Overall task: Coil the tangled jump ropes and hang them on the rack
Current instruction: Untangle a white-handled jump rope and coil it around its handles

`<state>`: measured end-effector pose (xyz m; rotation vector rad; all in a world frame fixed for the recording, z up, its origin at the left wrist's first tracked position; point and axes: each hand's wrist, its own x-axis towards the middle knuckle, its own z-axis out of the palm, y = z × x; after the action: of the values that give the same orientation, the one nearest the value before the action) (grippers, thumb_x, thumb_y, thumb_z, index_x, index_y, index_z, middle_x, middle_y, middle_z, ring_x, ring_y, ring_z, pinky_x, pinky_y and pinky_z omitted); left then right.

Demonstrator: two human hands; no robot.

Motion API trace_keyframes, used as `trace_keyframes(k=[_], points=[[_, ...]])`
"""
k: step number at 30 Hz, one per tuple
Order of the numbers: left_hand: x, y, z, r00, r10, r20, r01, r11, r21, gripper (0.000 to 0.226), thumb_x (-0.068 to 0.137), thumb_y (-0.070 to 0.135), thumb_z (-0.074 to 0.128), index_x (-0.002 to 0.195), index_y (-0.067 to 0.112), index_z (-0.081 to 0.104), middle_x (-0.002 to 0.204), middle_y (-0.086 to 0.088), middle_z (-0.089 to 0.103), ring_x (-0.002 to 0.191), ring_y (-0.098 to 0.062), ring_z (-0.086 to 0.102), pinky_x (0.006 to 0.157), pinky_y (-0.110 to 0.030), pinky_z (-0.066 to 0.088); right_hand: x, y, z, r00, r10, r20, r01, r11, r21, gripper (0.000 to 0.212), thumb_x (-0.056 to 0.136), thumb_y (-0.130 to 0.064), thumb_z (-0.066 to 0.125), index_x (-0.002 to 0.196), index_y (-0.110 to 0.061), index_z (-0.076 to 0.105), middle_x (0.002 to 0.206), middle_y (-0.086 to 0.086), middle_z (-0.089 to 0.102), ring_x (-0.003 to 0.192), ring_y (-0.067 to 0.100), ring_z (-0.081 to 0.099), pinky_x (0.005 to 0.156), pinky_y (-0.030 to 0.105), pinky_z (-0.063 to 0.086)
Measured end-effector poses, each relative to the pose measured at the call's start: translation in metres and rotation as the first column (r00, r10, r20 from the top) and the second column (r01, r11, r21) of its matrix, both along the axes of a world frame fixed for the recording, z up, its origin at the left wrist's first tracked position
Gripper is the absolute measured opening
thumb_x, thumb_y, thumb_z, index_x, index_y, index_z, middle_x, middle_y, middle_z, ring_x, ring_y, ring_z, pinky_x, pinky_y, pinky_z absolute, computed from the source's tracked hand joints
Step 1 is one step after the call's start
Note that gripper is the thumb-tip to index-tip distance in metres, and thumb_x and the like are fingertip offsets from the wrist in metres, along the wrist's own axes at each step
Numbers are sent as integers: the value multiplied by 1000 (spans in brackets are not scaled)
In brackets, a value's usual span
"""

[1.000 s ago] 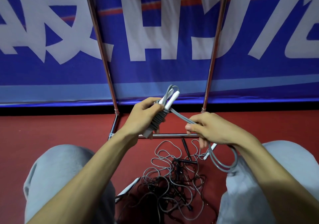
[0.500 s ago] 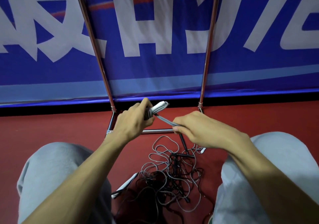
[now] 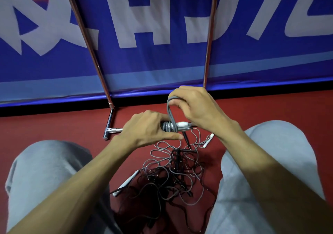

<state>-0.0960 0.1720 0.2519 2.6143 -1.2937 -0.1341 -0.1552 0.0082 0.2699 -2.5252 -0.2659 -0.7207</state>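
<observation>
Grey-trousered knees [image 3: 45, 170] filled the lower corners. Between them a tangle of grey and black jump ropes [image 3: 173, 172] lay on the red floor [image 3: 54, 125]. At centre frame the left hand [image 3: 144, 127] gripped a coiled grey rope [image 3: 173, 125] around its handles, while the right hand [image 3: 196, 106] pinched a loop of it just above. The hands hid part of the base bar of the rack [image 3: 110, 122], whose uprights rose before a blue banner [image 3: 162, 62].

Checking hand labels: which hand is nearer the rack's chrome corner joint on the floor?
Left. The left hand sits just right of the joint; the right hand is farther right.
</observation>
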Motion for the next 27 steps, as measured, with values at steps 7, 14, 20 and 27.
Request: trace_keyframes(k=[7, 14, 20, 27], points=[[-6, 5, 6, 993, -121, -4, 119, 978, -169, 20, 75, 68, 48, 69, 49, 48, 63, 7, 50, 62, -16, 45, 54, -32, 31, 5, -17, -5, 982, -176, -70, 184, 974, 131, 9, 81, -29, 69, 86, -23, 64, 77, -4, 63, 76, 18, 58, 70, 41, 49], [1, 17, 29, 762, -280, -584, -239, 717, -655, 14, 93, 10, 59, 104, 18, 60, 64, 0, 62, 47, -17, 54, 39, -25, 42, 5, -15, 0, 974, -195, -117, 215, 957, 194, 16, 88, -23, 66, 72, -24, 67, 58, -8, 53, 57, 6, 49, 60, 23, 31], [9, 14, 35, 590, -320, -741, -568, 488, -663, 12, 96, 21, 50, 99, 22, 62, 66, -16, 58, 47, -27, 52, 43, -28, 45, 1, -3, 3, 949, -14, -315, 114, 947, 301, 20, 87, -27, 68, 68, -22, 65, 49, 1, 60, 37, 11, 54, 45, 19, 41], [18, 12, 21, 581, -194, -790, -688, 402, -605, 24, 93, 28, 60, 99, 5, 57, 68, -15, 58, 40, -24, 52, 38, -25, 43, -2, -6, -3, 828, -27, -560, 100, 990, 100, 41, 85, -41, 65, 57, -13, 57, 54, 8, 54, 49, 8, 43, 54, 26, 39]])
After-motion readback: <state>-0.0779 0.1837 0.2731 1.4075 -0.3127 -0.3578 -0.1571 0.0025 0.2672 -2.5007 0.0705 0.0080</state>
